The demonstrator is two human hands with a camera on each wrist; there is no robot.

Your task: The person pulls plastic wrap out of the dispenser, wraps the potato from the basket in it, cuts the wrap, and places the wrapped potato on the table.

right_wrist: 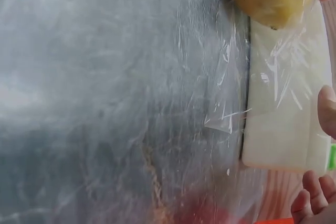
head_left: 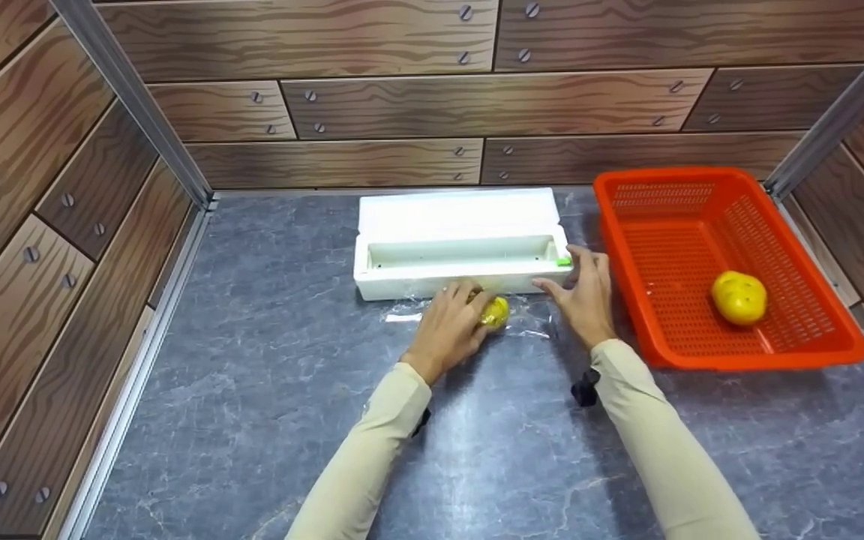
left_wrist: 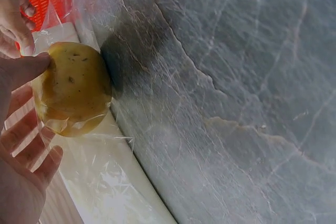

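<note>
Three wood-look walls (head_left: 387, 105) with screw heads (head_left: 466, 13) (maybe just printed, hard to tell), metal corner posts (head_left: 145, 112), and the grey marbled tabletop (head_left: 237, 375) has some pale glare (head_left: 458, 450).

In the head view, the left hand (head_left: 448, 321) partly covers the yellow object (head_left: 495, 313) — we cannot see its full outline. The right wrist view's top edge crops it; the green patch (head_left: 563, 262) — too small — we cannot identify.

Yellow fruit (head_left: 495, 312) with clear film (right_wrist: 224, 113), beside open white box (head_left: 402, 288)
</note>
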